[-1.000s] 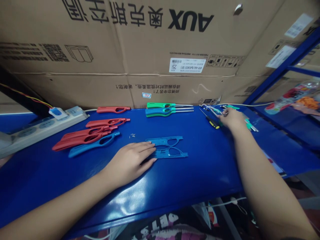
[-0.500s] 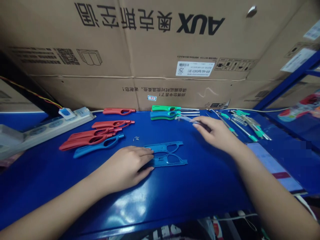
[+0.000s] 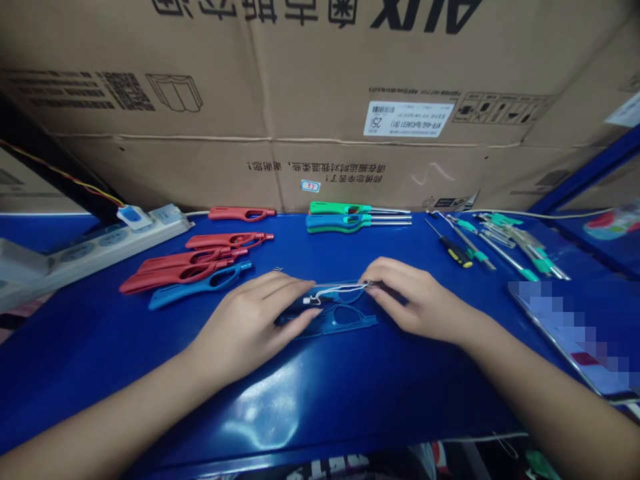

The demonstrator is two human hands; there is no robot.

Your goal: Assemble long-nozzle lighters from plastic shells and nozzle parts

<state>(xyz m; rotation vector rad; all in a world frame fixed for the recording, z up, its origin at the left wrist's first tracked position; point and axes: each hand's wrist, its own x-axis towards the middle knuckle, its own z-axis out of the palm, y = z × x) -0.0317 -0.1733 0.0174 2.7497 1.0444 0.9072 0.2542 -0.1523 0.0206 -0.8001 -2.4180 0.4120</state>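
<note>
Two blue plastic lighter shell halves (image 3: 345, 319) lie side by side on the blue table (image 3: 350, 393) in front of me. My left hand (image 3: 253, 323) rests flat on their left end, fingers stretched out and pressing them down. My right hand (image 3: 413, 300) pinches the right end of a thin white wire part (image 3: 334, 291) and holds it along the upper shell. The wire's left end sits by my left fingertips.
Red and blue lighter shells (image 3: 193, 270) lie at the left by a white power strip (image 3: 95, 247). Assembled green and blue lighters (image 3: 350, 219) sit at the back. A screwdriver (image 3: 453, 248) and metal tubes with green tips (image 3: 505, 243) lie at the right. Cardboard boxes (image 3: 320, 100) stand behind.
My right hand went from the tube pile at the far right back to the middle, carrying a wire part, and now lays it on the blue shell. My left hand stayed on the shells.
</note>
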